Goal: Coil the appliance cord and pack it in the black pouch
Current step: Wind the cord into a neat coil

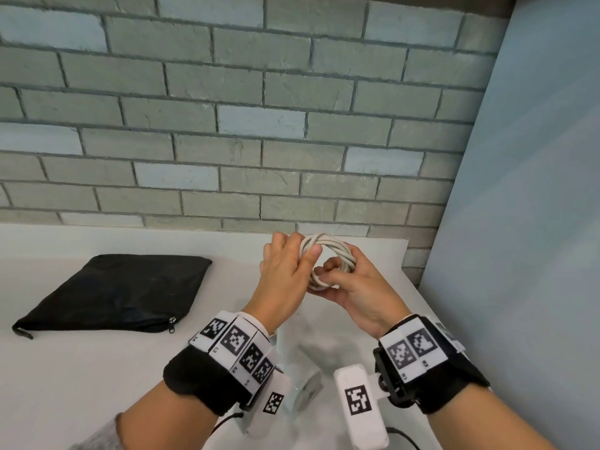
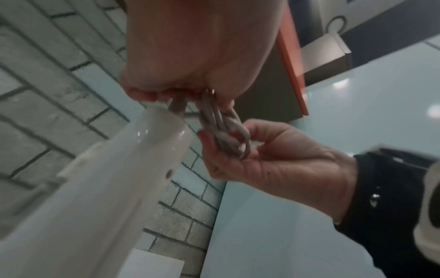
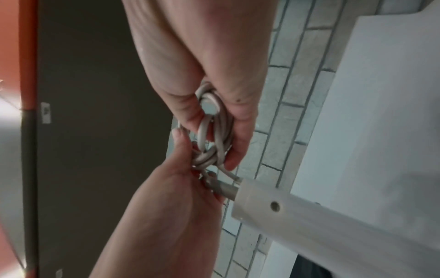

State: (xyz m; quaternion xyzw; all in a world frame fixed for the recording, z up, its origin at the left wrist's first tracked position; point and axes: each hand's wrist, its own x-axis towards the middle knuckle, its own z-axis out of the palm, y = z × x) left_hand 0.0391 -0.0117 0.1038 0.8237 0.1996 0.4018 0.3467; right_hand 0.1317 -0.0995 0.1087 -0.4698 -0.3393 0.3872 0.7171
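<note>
Both hands hold a coil of pale grey cord above the white table. My left hand grips the coil's left side, thumb across the loops. My right hand pinches the lower right side, fingers curled through the ring. In the wrist views the cord runs into the handle of a white appliance just under the hands. In the head view the appliance is partly hidden behind my left wrist. The black pouch lies flat to the left, apart from both hands.
A grey brick wall stands right behind the table. A pale blue panel closes off the right side, near the table's right edge. The pouch's zip pull faces me along its near edge.
</note>
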